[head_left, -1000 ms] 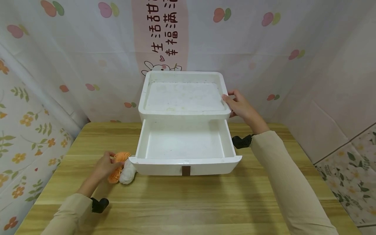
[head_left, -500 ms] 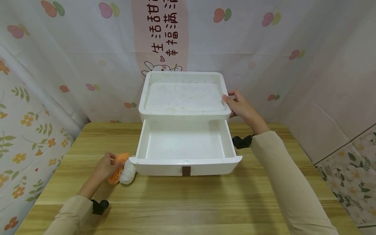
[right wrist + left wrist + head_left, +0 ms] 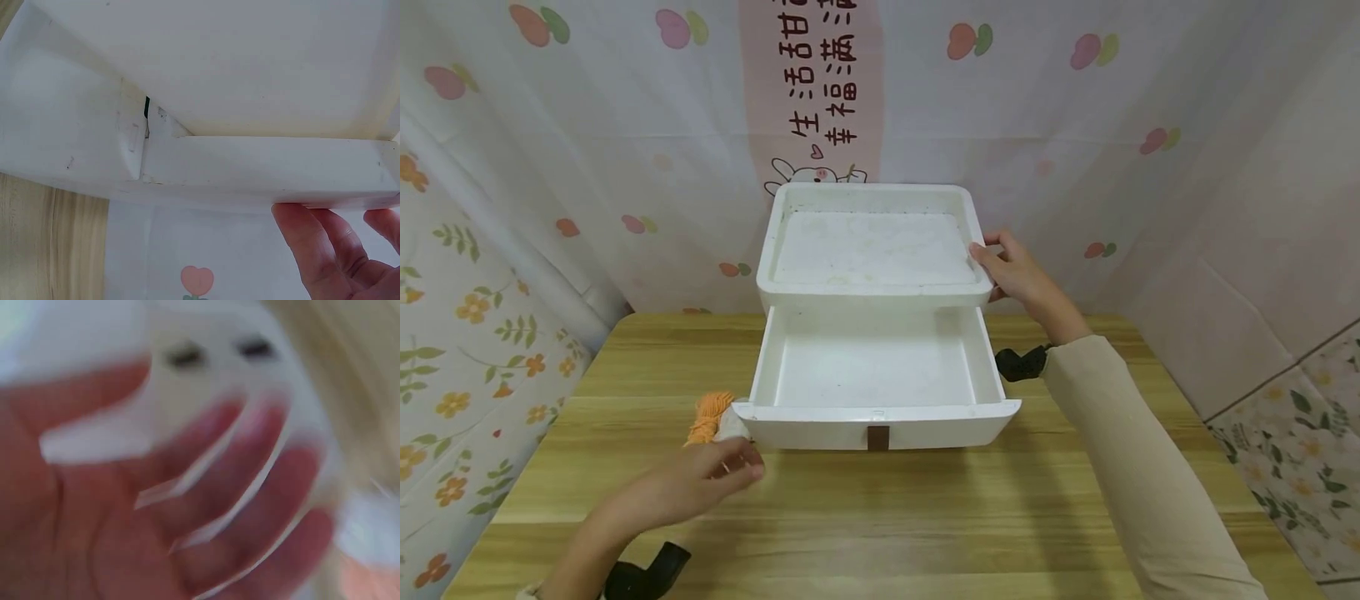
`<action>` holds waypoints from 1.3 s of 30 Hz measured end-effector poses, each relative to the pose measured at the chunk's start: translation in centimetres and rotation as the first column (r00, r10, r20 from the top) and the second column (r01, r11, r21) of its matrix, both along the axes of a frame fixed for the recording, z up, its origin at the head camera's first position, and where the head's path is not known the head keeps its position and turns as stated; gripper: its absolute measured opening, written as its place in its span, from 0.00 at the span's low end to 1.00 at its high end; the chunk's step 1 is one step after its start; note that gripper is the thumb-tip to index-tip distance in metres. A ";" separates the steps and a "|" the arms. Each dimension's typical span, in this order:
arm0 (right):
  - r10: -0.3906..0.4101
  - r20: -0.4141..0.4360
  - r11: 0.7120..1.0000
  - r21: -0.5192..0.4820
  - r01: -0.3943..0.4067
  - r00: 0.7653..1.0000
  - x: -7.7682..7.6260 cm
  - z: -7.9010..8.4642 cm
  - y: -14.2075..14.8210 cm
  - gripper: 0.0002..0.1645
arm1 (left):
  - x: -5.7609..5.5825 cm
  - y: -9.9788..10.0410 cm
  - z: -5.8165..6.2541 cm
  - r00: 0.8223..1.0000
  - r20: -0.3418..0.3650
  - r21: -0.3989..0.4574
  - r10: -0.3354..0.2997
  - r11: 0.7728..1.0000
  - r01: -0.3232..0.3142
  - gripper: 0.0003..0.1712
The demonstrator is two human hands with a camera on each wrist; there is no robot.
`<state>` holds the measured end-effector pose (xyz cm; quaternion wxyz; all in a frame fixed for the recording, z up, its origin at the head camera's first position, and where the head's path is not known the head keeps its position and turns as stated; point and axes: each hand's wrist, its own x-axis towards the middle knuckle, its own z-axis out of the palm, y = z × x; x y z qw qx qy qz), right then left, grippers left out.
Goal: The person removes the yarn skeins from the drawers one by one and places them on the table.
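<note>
While right fingers (image 3: 305,236) grip the cabinet (image 3: 874,291), orange yarn (image 3: 709,415) lies beyond relaxed left fingers (image 3: 732,451).

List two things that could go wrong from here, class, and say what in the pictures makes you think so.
1. The orange yarn and white yarn lie close by the open drawer's left front corner; a strand might snag if the drawer slides, or the left hand nearby could nudge them.

2. The right hand grips only one side of the drawer unit, so an uneven push could twist it.
</note>
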<state>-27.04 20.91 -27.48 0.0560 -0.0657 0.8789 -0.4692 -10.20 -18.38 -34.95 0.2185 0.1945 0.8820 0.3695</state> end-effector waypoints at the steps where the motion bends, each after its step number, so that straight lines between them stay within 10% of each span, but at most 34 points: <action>1: 0.001 0.002 1.000 0.001 -0.001 1.000 0.0 0.0 0.1 0.33 | 0.6 0.7 0.4 0.998 0.028 0.047 -0.058 0.997 0.057 0.16; 5: 0.009 -0.001 1.000 -0.005 -0.009 1.000 0.0 -0.2 0.2 0.33 | 2.2 3.7 1.3 0.980 0.044 0.188 -0.196 0.965 0.185 0.18; 10: 0.011 0.005 1.000 -0.007 -0.011 1.000 0.1 -0.2 0.1 0.34 | 2.3 6.6 0.6 0.958 0.119 0.428 -0.262 0.884 0.189 0.23; 26: 0.007 -0.006 1.000 -0.003 -0.007 1.000 -0.2 0.0 0.0 0.33 | 2.0 12.1 -2.8 0.908 0.399 0.726 -0.128 0.649 -0.227 0.29; 39: 0.003 -0.010 1.000 -0.013 -0.003 1.000 -0.3 -0.3 0.2 0.32 | 1.9 13.6 -2.2 0.910 0.413 0.690 0.019 0.646 -0.326 0.26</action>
